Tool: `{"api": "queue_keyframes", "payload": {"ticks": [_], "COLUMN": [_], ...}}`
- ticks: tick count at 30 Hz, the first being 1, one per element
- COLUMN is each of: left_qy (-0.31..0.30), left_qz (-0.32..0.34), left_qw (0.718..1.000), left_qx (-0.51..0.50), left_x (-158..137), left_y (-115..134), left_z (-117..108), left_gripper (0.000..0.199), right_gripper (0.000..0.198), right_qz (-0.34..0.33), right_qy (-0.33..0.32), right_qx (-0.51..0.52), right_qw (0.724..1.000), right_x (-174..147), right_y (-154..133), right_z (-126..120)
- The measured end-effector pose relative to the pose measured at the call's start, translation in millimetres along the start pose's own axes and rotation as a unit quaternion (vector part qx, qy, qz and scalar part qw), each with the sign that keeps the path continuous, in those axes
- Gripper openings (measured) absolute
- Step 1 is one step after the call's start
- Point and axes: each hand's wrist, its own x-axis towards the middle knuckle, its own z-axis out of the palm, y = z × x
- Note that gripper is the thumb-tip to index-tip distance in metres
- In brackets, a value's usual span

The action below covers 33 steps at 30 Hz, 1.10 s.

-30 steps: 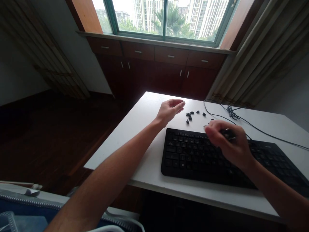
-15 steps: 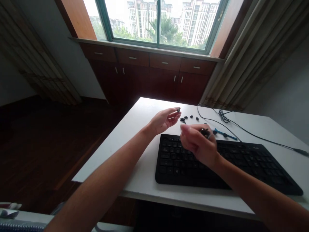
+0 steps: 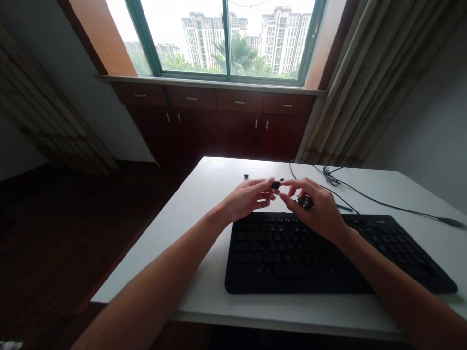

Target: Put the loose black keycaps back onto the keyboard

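My left hand pinches a small black keycap between thumb and fingertips, above the desk just beyond the keyboard. Close against it from the right comes my right hand, its index fingertip at the keycap's edge and its thumb just below. A small dark object with a shiny part is tucked in the right hand's curled fingers; its kind is unclear. Another small black piece lies on the desk beyond my left hand. More small pieces behind the hands are mostly hidden.
A black cable with a tied bundle crosses the white desk on the right. Part of a thin blue tool shows behind my right wrist. Beyond stand a dark red cabinet and a window.
My right hand has risen from above the keyboard to meet my left hand at the keycap. A small black piece now shows beyond my left hand. The view has shifted slightly.
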Motion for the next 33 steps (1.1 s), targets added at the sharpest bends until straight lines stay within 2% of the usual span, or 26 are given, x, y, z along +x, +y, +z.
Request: {"api": "queue_keyframes", "payload": {"ticks": [5,13,21,33], "left_qy": [-0.024,-0.059,-0.052,0.009], "left_qz": [0.008,0.024,0.020,0.025], "left_qw": [0.999,0.997,0.998,0.999], "left_qx": [0.031,0.033,0.030,0.041], "left_x": [-2.0,-3.6,-1.2,0.6], "left_y": [-4.2,-2.5,-4.9,-4.5], "left_z": [9.4,9.2,5.2,4.6], "left_gripper": [0.031,0.032,0.030,0.028], "right_gripper": [0.029,0.030,0.028,0.026], "right_qz": [-0.010,-0.027,-0.044,-0.027], "right_qy": [0.025,0.033,0.048,0.030], "right_qx": [0.001,0.028,-0.008,-0.013], "right_qw": [1.000,0.999,0.998,0.999], "right_x": [-4.1,-6.9,-8.3,-10.0], "right_y": [-8.0,-2.7,0.6,-0.6], "right_z": [-1.9,-2.5,-3.4,-3.1]}}
